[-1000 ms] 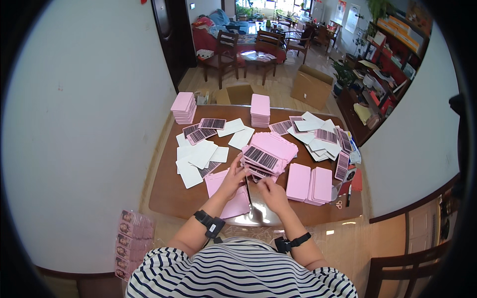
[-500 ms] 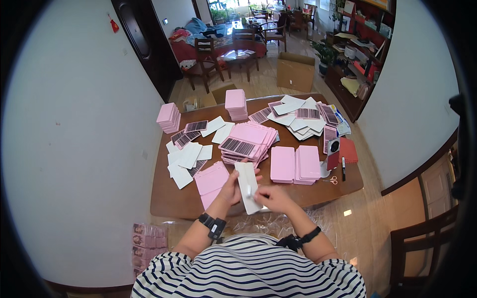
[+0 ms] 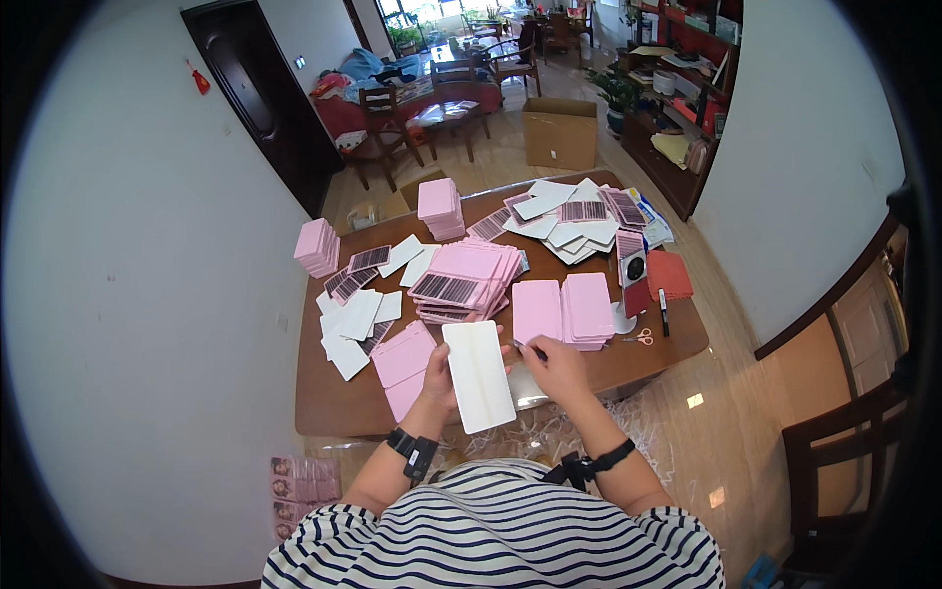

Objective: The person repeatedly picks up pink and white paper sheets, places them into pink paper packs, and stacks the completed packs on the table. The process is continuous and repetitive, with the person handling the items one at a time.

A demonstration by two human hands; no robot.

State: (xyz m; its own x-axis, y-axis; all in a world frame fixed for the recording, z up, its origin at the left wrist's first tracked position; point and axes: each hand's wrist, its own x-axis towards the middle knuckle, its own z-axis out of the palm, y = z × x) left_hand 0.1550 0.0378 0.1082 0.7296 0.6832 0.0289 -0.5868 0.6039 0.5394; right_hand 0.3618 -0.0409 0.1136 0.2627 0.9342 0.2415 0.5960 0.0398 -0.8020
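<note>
One white rectangular panel (image 3: 479,378), over the table's (image 3: 653,371) near edge, held by the left hand (image 3: 439,381), thumb at its left side, fingertips past its right. Right hand (image 3: 561,369): just beside the panel, fingers pinching a small dark item (image 3: 539,353), kind unclear. Mid-table: open pile of pink cases (image 3: 476,259), dark-striped inserts (image 3: 446,288). Progress, as judged: partway; pink stacks (image 3: 588,306) toward the right edge squared, white cards (image 3: 362,313) near the left edge unsorted.

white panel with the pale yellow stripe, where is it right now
In the head view, the white panel is in the left hand, just below centre, left of the right hand.
</note>
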